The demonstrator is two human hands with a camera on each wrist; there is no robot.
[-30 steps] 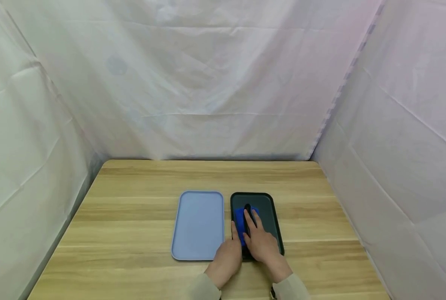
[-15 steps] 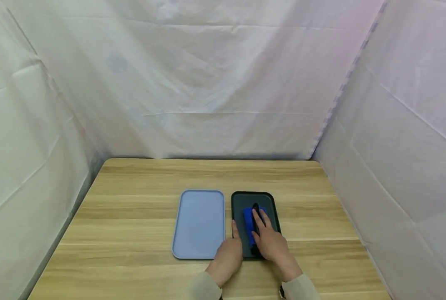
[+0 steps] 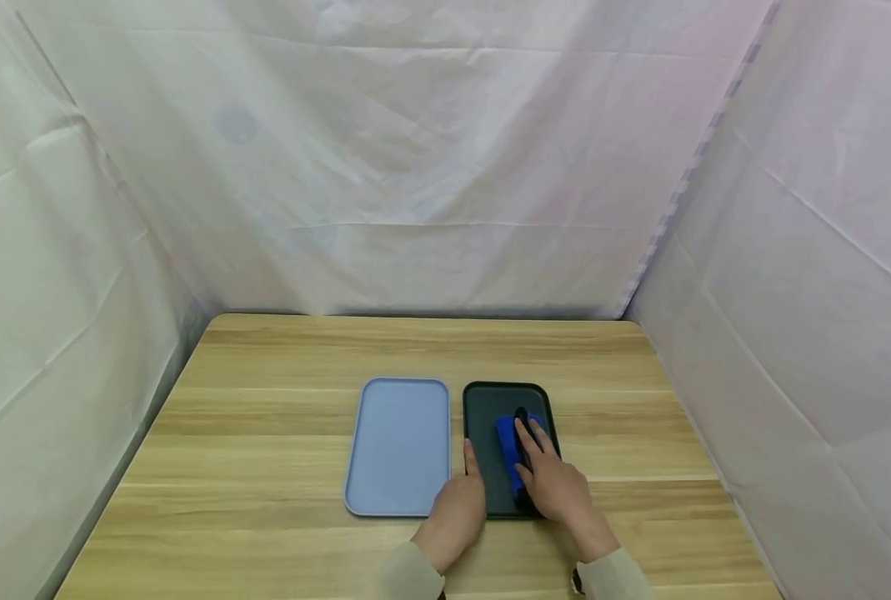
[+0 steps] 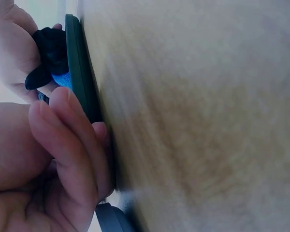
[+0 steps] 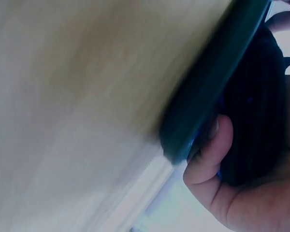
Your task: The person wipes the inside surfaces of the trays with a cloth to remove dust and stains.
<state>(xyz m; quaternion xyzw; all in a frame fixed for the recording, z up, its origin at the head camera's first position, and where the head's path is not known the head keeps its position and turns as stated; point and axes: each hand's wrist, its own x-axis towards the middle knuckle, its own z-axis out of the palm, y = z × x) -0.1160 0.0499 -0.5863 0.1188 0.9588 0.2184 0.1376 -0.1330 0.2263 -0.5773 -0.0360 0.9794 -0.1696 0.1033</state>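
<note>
A dark green tray lies on the wooden table. On it sits a cleaning brush with a blue base and a black handle. My right hand grips the handle from above; in the right wrist view the thumb curls at the brush's side, beside the tray's rim. My left hand holds the tray at its left edge. Its index finger points forward along the rim, while other fingers curl inward in the left wrist view. The left thumb's contact with the tray is hidden.
A light blue tray lies just left of the green one, with a narrow gap between. The wooden table ends at a white cloth backdrop, which also rises on both sides.
My right hand has slid the brush rightward across the green tray, from its left side toward its right rim. The left hand has stayed at the tray's left edge.
</note>
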